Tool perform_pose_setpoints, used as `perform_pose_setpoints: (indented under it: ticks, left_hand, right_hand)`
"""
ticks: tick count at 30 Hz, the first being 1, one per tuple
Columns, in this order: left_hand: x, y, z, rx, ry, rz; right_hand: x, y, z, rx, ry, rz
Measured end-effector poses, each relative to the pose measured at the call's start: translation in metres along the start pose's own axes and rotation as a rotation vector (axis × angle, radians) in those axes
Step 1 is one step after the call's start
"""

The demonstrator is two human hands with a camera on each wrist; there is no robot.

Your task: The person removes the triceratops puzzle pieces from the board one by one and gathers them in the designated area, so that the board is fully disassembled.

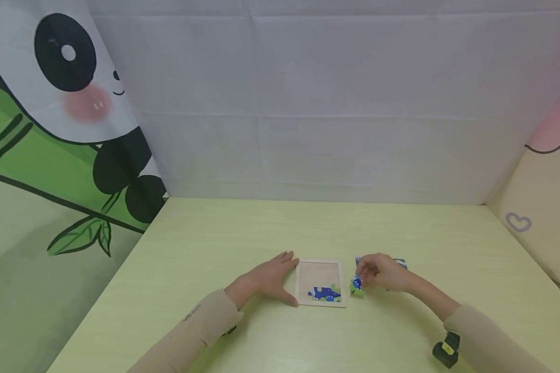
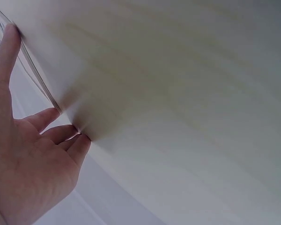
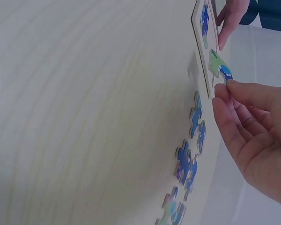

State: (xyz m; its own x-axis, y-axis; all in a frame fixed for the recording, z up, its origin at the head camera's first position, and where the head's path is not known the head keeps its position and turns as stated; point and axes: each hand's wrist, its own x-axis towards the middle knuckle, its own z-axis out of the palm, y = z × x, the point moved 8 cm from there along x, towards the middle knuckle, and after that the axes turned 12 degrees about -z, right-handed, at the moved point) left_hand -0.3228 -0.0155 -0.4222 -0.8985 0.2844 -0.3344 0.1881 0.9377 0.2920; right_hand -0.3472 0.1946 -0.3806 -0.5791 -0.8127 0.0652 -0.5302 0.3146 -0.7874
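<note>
A shallow wooden puzzle tray (image 1: 318,261) lies on the table, with joined blue and green jigsaw pieces (image 1: 325,294) in its lower right corner. Along the tray's left edge rests my left hand (image 1: 271,277), thumb and fingers spread; in the left wrist view the thumb (image 2: 9,51) and index finger touch that edge. My right hand (image 1: 385,271) pinches a green and blue jigsaw piece (image 3: 220,65) between thumb and fingertips. That piece is held just beyond the tray's right side, its lower end tilted toward the tray in the right wrist view.
Several loose jigsaw pieces (image 3: 183,161) lie on the table to the right of the tray, partly hidden behind the right hand in the head view. The pale table (image 1: 242,223) ends at a white cloth backdrop (image 1: 326,150). A panda-printed panel (image 1: 88,119) stands at left.
</note>
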Motion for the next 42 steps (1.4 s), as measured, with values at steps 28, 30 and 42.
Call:
perform_pose_setpoints:
  ticks: [28,30,42]
  left_hand:
    - [-0.001,-0.002,-0.001,-0.012,0.0,-0.007]
    - [-0.001,-0.002,0.0,-0.009,-0.003,-0.009]
    - [-0.001,-0.003,0.001,-0.001,-0.003,-0.008]
  right_hand:
    - [-0.025,0.016,0.004,-0.035,0.024,0.055]
    - [-0.025,0.016,0.004,-0.038,0.022,0.049]
    - [-0.024,0.018,0.002,-0.029,0.019,0.065]
